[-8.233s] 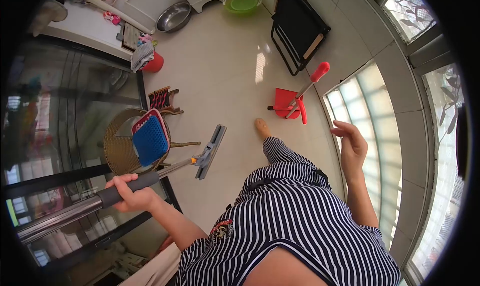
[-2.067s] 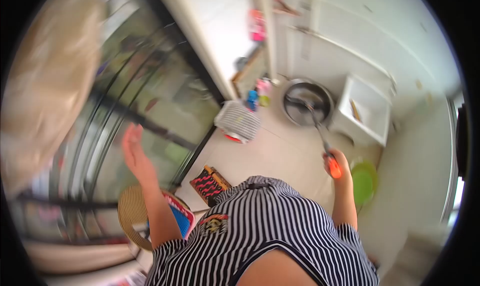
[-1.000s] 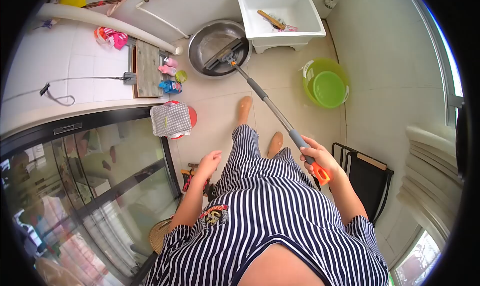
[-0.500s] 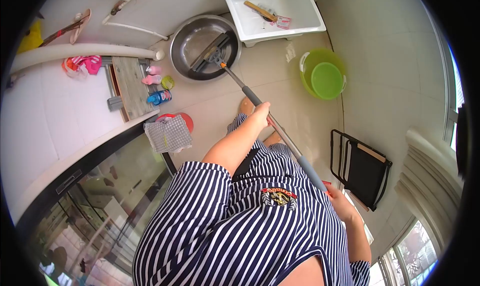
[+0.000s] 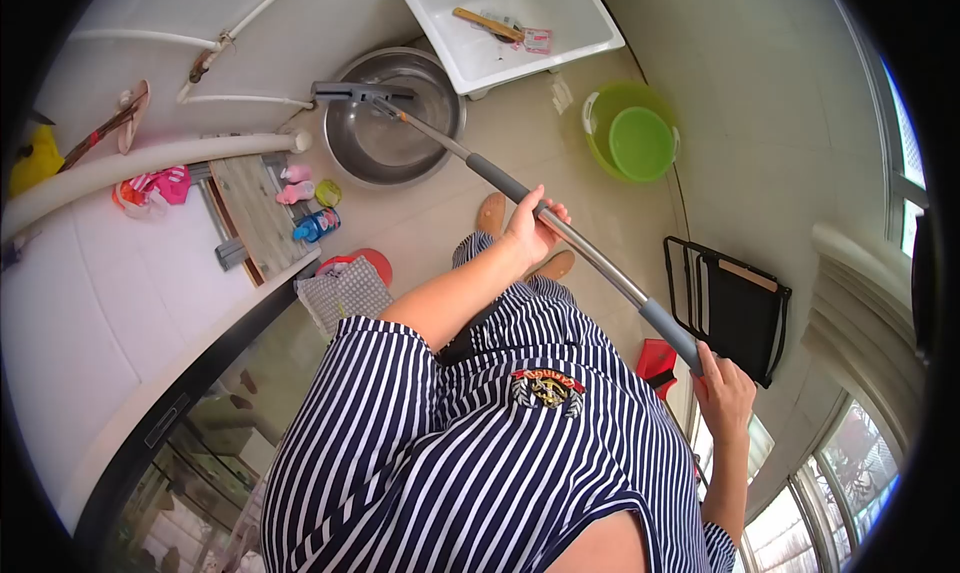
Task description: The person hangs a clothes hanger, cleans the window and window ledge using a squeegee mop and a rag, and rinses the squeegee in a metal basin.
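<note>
A mop (image 5: 610, 267) with a long metal pole and grey grips slants across the view. Around the middle of its pole, just past the dark grey grip, my left hand (image 5: 535, 230) is closed. My right hand (image 5: 725, 393) grips the pole's near end, beside my right hip. At the far end, the flat grey mop head (image 5: 350, 92) lies across the back left rim of a steel basin (image 5: 440, 138) on the floor. One end of the head sticks out past the rim towards the wall.
A white sink (image 5: 600, 45) holding a wooden-handled brush (image 5: 488, 23) stands behind the basin. Green tubs (image 5: 590, 158) sit right of it. A folded black chair (image 5: 745, 318) leans at the right wall. Bottles (image 5: 318, 225) and a grey cloth (image 5: 345, 295) are at left.
The mop head has swung from inside the basin to its left rim and turned nearly level. My right hand has moved outward and up with the pole end; my view has shifted slightly.
</note>
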Demonstrator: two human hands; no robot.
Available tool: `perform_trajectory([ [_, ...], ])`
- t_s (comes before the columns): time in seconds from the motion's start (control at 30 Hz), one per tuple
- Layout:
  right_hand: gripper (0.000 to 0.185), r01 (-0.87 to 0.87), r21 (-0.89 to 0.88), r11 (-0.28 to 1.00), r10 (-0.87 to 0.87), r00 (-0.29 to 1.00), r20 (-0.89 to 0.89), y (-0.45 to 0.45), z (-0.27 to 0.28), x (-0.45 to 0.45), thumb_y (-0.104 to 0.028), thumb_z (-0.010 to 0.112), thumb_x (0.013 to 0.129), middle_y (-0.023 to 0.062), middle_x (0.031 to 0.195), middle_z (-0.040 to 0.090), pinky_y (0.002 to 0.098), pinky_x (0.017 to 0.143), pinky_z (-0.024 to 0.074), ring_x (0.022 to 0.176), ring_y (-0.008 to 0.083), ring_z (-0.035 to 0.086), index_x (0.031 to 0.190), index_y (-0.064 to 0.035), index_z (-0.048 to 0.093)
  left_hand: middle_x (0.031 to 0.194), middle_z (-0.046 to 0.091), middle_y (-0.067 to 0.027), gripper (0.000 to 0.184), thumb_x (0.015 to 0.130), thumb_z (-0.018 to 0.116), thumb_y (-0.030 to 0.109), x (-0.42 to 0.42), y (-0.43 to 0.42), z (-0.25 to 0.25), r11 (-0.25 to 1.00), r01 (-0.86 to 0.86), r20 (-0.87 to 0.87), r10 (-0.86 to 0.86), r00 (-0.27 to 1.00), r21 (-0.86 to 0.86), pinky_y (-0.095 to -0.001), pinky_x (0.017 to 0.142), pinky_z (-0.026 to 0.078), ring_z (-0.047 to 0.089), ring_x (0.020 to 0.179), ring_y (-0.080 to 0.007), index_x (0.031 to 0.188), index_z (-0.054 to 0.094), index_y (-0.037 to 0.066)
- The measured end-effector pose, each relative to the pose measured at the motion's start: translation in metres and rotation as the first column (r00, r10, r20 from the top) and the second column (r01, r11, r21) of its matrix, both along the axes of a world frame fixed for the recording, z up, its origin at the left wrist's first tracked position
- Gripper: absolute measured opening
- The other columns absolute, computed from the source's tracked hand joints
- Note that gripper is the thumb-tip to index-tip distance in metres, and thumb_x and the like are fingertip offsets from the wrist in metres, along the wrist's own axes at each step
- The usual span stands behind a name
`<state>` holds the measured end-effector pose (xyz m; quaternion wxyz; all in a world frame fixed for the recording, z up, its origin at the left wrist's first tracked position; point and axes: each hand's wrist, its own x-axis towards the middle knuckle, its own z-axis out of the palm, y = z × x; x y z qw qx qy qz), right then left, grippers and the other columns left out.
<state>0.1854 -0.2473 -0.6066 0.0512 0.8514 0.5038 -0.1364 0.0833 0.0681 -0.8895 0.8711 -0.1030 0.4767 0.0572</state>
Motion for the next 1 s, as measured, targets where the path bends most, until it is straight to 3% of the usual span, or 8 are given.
perform_trajectory([
  [0.2,0.048,-0.072,0.083,0.994,0.054,0.977,0.206,0.055,-0.064,-0.047,-0.007,0.061,0.083,0.0022,0.074,0.043,0.0334,0.059,0.039,0.064,0.018,0.047,0.126,-0.0272,0.064,0.077,0.055,-0.0079,0.021,0.096,0.06,0.023,-0.017,0.036,-0.081,0.997,-0.043,-0.216,0.057,0.975,0.07,-0.0429,0.074,0.054,0.059,0.072,-0.0251,0.093,0.05,0.005],
  [0.3,0.055,0.285,-0.235,0.929,-0.319,0.939,-0.125,0.071,-0.062,-0.067,-0.011,0.062,0.086,0.0065,0.075,0.05,0.0391,0.06,0.0476,0.066,0.0239,0.058,0.136,-0.0331,0.055,0.083,0.055,-0.009,0.02,0.101,0.052,0.025,-0.024,0.008,-0.086,0.976,0.197,-0.376,-0.149,0.915,0.092,-0.044,0.073,0.055,0.059,0.072,-0.0262,0.099,0.046,0.006],
  [0.37,0.067,0.229,-0.269,0.936,-0.32,0.871,-0.373,0.031,-0.051,-0.057,-0.008,0.061,0.085,0.0111,0.076,0.057,0.0443,0.058,0.0521,0.062,0.0295,0.065,0.142,-0.0413,0.047,0.087,0.054,-0.0109,0.028,0.104,0.046,0.034,-0.026,-0.023,-0.08,0.964,0.266,-0.44,-0.232,0.867,0.018,-0.0512,0.081,0.056,0.061,0.079,-0.0303,0.108,0.041,0.007],
  [0.53,0.067,0.25,-0.352,0.902,-0.368,0.871,-0.326,0.007,-0.054,-0.057,-0.015,0.065,0.084,0.0108,0.071,0.059,0.0433,0.056,0.0528,0.059,0.03,0.065,0.143,-0.043,0.046,0.101,0.061,-0.0165,0.029,0.103,0.047,0.034,-0.039,-0.03,-0.056,0.844,0.533,-0.191,-0.534,0.824,-0.063,-0.0505,0.085,0.056,0.066,0.093,-0.0326,0.105,0.046,0.005],
  [0.67,0.066,0.213,-0.25,0.945,-0.305,0.85,-0.429,0.015,-0.098,-0.06,-0.025,0.067,0.084,0.012,0.072,0.06,0.0448,0.057,0.0522,0.06,0.0308,0.064,0.144,-0.0409,0.044,0.094,0.062,-0.015,0.021,0.102,0.047,0.023,-0.031,-0.014,-0.107,0.906,0.42,-0.33,-0.379,0.864,0.059,-0.0467,0.082,0.058,0.067,0.09,-0.0296,0.099,0.049,0.002],
  [0.73,0.067,0.177,-0.243,0.954,-0.272,0.854,-0.444,0.004,-0.08,-0.06,-0.016,0.068,0.084,0.0116,0.072,0.06,0.043,0.057,0.0518,0.061,0.0295,0.065,0.143,-0.0396,0.047,0.084,0.056,-0.0111,0.018,0.101,0.047,0.019,-0.017,-0.029,-0.087,0.928,0.358,-0.655,-0.21,0.726,0.1,-0.0444,0.078,0.059,0.063,0.078,-0.0278,0.101,0.048,0.001],
  [0.93,0.063,0.282,-0.259,0.924,-0.359,0.874,-0.327,-0.023,-0.037,-0.05,-0.015,0.074,0.078,0.0098,0.068,0.06,0.0405,0.059,0.0533,0.061,0.0276,0.065,0.135,-0.0361,0.057,0.096,0.058,-0.0126,0.023,0.104,0.045,0.025,-0.035,-0.061,-0.063,0.813,0.581,-0.134,-0.579,0.804,-0.026,-0.0539,0.084,0.055,0.064,0.096,-0.0319,0.109,0.048,0.002],
  [1.0,0.061,0.279,-0.219,0.935,-0.34,0.881,-0.329,-0.008,-0.064,-0.045,-0.016,0.069,0.081,0.0115,0.07,0.061,0.0428,0.056,0.0521,0.059,0.0293,0.064,0.136,-0.0372,0.055,0.095,0.06,-0.0125,0.028,0.105,0.043,0.029,-0.031,-0.04,-0.081,0.828,0.559,-0.267,-0.53,0.805,0.043,-0.0504,0.081,0.057,0.066,0.094,-0.0317,0.113,0.047,0.003],
])
